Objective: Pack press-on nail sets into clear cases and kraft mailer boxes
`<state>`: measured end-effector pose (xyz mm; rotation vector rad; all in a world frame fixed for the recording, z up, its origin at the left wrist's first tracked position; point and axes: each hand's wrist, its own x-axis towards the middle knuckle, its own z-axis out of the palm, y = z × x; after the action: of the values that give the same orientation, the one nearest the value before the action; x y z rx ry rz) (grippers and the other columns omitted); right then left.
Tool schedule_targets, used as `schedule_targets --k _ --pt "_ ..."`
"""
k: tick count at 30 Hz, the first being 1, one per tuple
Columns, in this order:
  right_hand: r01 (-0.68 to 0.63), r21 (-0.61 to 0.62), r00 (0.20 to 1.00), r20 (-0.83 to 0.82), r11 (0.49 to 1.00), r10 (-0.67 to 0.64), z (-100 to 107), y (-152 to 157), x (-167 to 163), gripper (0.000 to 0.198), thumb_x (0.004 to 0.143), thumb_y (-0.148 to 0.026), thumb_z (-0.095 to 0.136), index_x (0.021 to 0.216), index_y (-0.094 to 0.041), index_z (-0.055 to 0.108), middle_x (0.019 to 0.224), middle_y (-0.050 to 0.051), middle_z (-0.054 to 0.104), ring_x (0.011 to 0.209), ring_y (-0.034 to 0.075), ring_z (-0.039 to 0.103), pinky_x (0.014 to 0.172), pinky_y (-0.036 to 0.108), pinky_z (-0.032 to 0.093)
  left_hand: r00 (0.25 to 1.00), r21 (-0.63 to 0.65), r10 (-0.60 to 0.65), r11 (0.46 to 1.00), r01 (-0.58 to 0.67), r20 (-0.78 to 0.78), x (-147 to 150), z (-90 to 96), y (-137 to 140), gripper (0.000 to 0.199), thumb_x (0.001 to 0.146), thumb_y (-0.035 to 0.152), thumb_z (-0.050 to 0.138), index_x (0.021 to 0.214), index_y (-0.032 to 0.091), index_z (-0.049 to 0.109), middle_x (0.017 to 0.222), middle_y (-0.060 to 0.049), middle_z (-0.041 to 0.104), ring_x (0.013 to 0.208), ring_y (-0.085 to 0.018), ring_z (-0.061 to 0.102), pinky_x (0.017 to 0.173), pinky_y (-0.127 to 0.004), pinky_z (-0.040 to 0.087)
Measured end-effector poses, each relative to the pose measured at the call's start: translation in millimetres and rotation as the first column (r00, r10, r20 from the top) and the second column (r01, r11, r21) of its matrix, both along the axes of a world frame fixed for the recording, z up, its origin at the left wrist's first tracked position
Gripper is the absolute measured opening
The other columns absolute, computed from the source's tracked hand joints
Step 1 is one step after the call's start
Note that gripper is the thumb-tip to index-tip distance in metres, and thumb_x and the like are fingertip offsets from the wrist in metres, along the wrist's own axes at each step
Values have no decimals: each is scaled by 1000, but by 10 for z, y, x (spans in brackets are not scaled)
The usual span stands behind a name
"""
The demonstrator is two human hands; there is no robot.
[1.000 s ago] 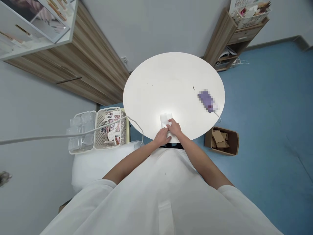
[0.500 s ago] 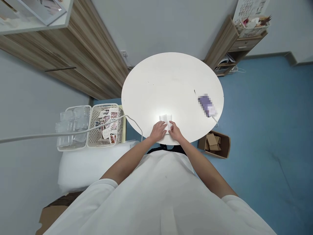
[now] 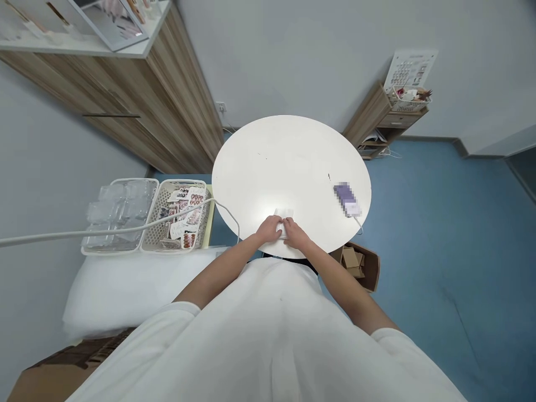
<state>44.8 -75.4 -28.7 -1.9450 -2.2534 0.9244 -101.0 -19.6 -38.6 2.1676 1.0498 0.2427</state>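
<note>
Fingers drew together: both hands, set further apart half a second earlier, had closed in on a small white piece (image 3: pixel 284 213) at the near edge of an oval-looking white table (image 3: pixel 293 162). The left hand (image 3: pixel 268 229) and right hand (image 3: pixel 295 233) were partly closed, fingers curled at either side of it, perhaps to steady it against the tabletop; whether either had it pinched could not be told. Working at the table's near edge likely kept the forearms easy.

Beside the table's near right edge, an open carton (image 3: pixel 374 273) held cardboard pieces (image 3: pixel 350 258), presumably to keep them off the surface. To the table's left, one basket (image 3: pixel 202 229) kept printed cards (image 3: pixel 189 240) apart from the clear plastic containers (image 3: pixel 113 209) next to it. Toward the table's right edge, a pixelated purple object (image 3: pixel 344 195) lay well apart from the hands, a white cable (image 3: pixel 359 225) running off the edge beside it. Beyond the table stood a wood-grain cabinet (image 3: pixel 180 95), far left, and a small shelf unit (image 3: pixel 364 114), far right.
</note>
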Motion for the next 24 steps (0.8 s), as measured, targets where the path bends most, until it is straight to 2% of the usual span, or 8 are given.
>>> schedule_targets --k 4,6,8,12,17,20,22,24 --pt "-1 -113 999 52 994 7 115 5 -3 57 63 -24 65 115 -15 45 114 13 46 84 23 56 68 33 46 999 -206 31 978 -35 -23 -27 73 60 26 66 24 54 91 19 58 91 -5 62 85 -21 57 73 -32 45" --pt "10 -164 1000 -13 986 -12 167 -21 24 51 63 -30 65 109 -16 49 108 11 50 86 23 56 70 32 45 1000 -327 30 945 -31 -7 -62 96 36 18 72 33 50 82 20 59 83 -2 62 76 -19 56 67 -29 44" --pt "44 -206 993 -100 978 -65 204 -23 57 40 65 -31 63 102 -17 54 104 10 53 90 23 55 72 30 44 997 -389 62 920 -40 45 -95 100 -14 28 79 43 43 76 20 59 80 -2 61 73 -17 55 65 -28 43" --pt "184 -327 958 -150 927 -243 236 121 129 20 70 -33 57 82 -17 56 96 9 59 79 19 57 61 25 43 972 -354 210 921 -161 106 -127 79 -103 43 83 52 34 71 19 58 88 -4 59 86 -18 52 76 -29 43" --pt "216 -417 942 -148 883 -301 206 367 237 17 72 -32 54 71 -15 56 63 4 60 52 14 54 50 25 40 965 -267 242 941 -207 102 -88 30 -117 28 79 42 49 92 19 58 92 -5 57 87 -18 52 77 -29 43" --pt "283 -377 928 -124 882 -351 116 393 255 22 74 -29 49 91 -15 55 78 6 62 64 16 57 58 26 43 944 -245 317 926 -287 93 -22 -24 -119 27 79 32 51 102 18 54 92 -5 59 83 -18 54 75 -30 44" --pt "388 -245 896 -123 889 -426 36 339 231 33 77 -28 46 108 -17 48 97 8 59 82 18 57 68 29 45 912 -251 406 890 -380 58 29 -61 -136 30 79 31 53 106 18 51 94 -6 59 83 -18 56 74 -30 44" --pt "504 -53 845 -176 862 -505 -32 236 187 42 78 -28 44 118 -17 41 110 10 53 95 20 53 78 33 45 880 -248 475 855 -456 21 75 -89 -163 32 79 31 54 109 19 48 98 -6 58 82 -18 57 72 -31 44"
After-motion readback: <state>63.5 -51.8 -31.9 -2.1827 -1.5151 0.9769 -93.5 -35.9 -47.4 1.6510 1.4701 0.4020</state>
